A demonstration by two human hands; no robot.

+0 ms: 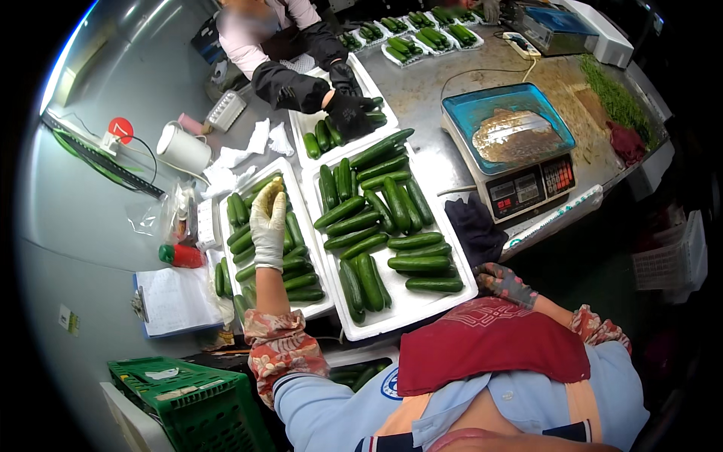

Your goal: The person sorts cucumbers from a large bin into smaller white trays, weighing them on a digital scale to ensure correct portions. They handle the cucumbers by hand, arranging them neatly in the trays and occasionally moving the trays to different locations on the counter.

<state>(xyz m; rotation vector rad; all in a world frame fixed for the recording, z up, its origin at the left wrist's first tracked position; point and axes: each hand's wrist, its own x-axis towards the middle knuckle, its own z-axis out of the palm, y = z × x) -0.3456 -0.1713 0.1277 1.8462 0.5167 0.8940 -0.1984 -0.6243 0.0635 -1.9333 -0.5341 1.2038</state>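
My left hand (269, 226), in a whitish glove with yellowed fingertips, is over the left foam tray (329, 302) of cucumbers. Its fingers are bent together; whether they grip a cucumber cannot be told. Beside it lies the middle white foam tray (404, 316), holding cucumbers (398, 206) in small groups laid in different directions. My right hand (504, 282), in a grey patterned glove, rests by the near right corner of that middle tray, close to a dark cloth (475, 226); no cucumber shows in it.
Across the table, a co-worker's black-gloved hands (350, 110) are at a third foam tray (297, 121) with cucumbers. A digital scale (508, 130) stands right, packed cucumbers (432, 38) at the back. Clipboard (175, 299), red bottle (189, 256) and white jug (183, 148) are left; a green crate (192, 395) is below.
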